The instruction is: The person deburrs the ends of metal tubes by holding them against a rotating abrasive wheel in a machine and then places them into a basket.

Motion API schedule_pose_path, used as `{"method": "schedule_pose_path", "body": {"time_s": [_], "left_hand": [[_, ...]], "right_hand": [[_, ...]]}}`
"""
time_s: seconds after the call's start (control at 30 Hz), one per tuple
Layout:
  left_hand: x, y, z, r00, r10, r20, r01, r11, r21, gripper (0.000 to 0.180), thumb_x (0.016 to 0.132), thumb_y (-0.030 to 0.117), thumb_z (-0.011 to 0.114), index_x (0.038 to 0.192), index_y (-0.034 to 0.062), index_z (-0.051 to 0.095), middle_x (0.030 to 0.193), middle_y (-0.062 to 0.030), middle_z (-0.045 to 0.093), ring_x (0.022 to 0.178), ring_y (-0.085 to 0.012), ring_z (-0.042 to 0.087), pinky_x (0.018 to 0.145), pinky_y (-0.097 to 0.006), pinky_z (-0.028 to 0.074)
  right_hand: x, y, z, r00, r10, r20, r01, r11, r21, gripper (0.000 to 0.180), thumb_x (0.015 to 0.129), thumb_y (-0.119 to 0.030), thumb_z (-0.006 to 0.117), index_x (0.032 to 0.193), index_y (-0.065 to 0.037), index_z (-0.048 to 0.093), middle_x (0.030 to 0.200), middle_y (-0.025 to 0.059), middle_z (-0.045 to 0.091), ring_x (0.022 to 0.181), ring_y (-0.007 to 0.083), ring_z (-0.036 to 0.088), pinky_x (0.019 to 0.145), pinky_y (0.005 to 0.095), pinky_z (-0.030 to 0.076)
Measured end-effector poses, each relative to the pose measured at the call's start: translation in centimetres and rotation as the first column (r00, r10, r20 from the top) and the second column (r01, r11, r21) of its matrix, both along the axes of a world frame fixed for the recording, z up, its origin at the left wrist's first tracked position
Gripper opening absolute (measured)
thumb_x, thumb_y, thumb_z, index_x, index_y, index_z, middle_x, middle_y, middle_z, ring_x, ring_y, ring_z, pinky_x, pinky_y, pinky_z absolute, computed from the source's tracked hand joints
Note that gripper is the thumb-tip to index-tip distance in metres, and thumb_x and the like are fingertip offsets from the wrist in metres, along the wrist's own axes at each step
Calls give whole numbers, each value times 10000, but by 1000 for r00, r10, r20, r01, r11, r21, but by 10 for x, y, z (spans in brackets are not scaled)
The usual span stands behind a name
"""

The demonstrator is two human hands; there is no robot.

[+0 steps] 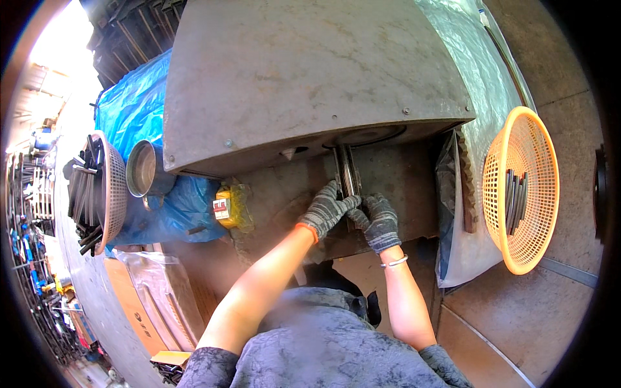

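Note:
A shiny grooved metal bar (349,173) sticks out toward me from under the front edge of a large grey metal housing (310,64). My left hand (325,210), in a grey striped knit glove with an orange cuff, closes on the bar's left side near its close end. On the other side, my right hand (380,223), gloved alike, has its fingers curled and its thumb against the same end. The hands almost meet there. Whether a smaller piece lies between the fingers is hidden.
At the left, a basket (115,194) is heaped with dark rods beside a metal mug (147,169). A yellow switch box (226,208) sits left of my hands. An orange basket (550,174) at the right holds several short rods (515,202). Blue sheeting (132,97) covers the left side.

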State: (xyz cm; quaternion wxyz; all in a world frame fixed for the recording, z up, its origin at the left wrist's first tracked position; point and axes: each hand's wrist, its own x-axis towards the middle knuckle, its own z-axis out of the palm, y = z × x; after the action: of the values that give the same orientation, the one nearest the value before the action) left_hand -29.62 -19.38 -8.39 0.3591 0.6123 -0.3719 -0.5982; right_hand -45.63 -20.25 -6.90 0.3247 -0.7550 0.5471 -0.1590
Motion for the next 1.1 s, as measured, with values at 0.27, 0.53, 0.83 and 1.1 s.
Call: {"method": "schedule_pose_path", "body": {"time_s": [0.27,0.53,0.83,1.1], "left_hand": [[0,3,-22,998,22,66,-16,996,-90,387,842,180,699,1171,10,584,1029,-86,649,925,-163,563,855,-314,467],[1,-1,-1,997,-6,74,8,1000,-25,449,832,237,712,1180,-10,575,1070,-137,651,956,-204,581,877,-331,465],[2,-2,9,999,-6,34,6,1000,-1,472,824,247,717,1182,-22,571,1072,-153,648,959,-222,585,884,-342,464],[3,-2,5,1000,-4,30,3,998,59,534,805,288,735,1189,-42,562,1097,-180,637,1004,-248,583,910,-352,453]], "right_hand": [[6,0,2,1000,18,17,-17,996,-85,440,748,-346,733,1044,-29,661,966,203,639,895,377,607,790,451,483],[-6,0,-6,985,1,172,-13,997,70,427,754,-337,738,1055,-44,663,979,183,642,900,363,613,799,434,489],[1,2,-10,967,-97,236,52,980,191,387,758,-301,753,1034,-43,672,953,169,644,880,341,621,779,417,498],[2,4,-18,926,-193,325,104,957,272,351,752,-233,779,1018,-31,672,921,158,655,811,284,643,731,388,512]]}}
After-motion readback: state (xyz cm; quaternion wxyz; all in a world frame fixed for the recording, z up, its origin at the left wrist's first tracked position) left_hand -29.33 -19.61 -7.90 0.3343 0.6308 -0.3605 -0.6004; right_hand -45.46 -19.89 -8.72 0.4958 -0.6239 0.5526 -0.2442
